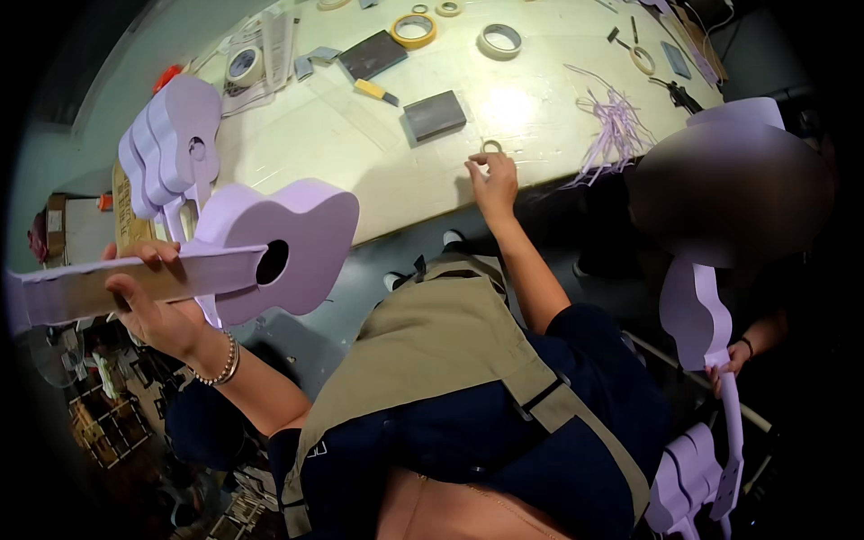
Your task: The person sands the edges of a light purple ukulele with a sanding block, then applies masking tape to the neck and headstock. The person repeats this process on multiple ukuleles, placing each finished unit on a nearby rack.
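My left hand (157, 310) is closed around the neck of a pale purple small guitar (315, 225), body to the right, the round sound hole showing. The neck's fingerboard side looks brown between purple edges. At the table's near edge is my right hand (495, 187), thumb and fingertips drawn together in a pinch; anything between them is too small to make out. Just beyond its fingers sits a small tape roll (491, 145), partly hidden by them. Past that hand lies a dark grey rectangular block (435, 116).
More purple guitar bodies (171, 144) stand at the table's left end. Tape rolls (499, 41), a yellow-handled cutter (375, 91) and purple strips (615, 126) lie on the pale table (297, 162). At right, another person's hand (736, 360) holds a purple guitar (697, 310).
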The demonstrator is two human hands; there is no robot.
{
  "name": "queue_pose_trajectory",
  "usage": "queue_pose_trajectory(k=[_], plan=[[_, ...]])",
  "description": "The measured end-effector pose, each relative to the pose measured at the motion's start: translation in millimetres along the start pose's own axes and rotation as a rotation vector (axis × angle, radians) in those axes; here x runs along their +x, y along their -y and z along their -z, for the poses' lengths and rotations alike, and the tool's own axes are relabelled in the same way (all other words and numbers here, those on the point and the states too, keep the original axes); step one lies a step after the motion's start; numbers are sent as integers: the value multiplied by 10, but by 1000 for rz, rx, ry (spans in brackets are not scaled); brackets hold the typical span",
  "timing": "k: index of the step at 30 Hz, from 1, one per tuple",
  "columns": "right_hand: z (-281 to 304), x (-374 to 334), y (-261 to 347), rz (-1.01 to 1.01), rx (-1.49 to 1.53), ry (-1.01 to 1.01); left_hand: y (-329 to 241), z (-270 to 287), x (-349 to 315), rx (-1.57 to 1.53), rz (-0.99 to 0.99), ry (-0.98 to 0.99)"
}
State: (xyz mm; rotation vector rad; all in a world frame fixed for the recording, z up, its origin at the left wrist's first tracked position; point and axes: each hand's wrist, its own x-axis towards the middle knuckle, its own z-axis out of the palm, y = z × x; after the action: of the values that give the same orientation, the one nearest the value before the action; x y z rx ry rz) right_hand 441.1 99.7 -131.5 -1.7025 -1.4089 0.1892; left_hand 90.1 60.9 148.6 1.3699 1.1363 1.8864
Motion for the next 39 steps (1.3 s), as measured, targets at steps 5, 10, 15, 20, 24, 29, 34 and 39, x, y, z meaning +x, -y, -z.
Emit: queue_pose_trajectory(k=[5, 10, 15, 20, 24, 29, 34, 39], plan=[[280, 152, -289, 84, -389, 10, 383, -320, 242, -90, 10, 64], [16, 278, -110, 135, 24, -49, 296, -756, 199, 338, -320, 32], [388, 616, 1447, 128, 995, 285, 228, -780, 191, 419, -102, 316], [627, 768, 2116, 511, 984, 321, 13, -884, 111, 371, -43, 482], [664, 799, 2317, 693, 908, 276, 4, -833, 65, 311, -43, 467], [637, 715, 2445, 444, 628, 186, 31, -818, -11, 371, -96, 366], [534, 686, 2485, 552, 499, 18, 8, -823, -65, 358, -60, 343], [250, 970, 2138, -251, 1175, 80, 64, -651, -111, 253, -115, 276]])
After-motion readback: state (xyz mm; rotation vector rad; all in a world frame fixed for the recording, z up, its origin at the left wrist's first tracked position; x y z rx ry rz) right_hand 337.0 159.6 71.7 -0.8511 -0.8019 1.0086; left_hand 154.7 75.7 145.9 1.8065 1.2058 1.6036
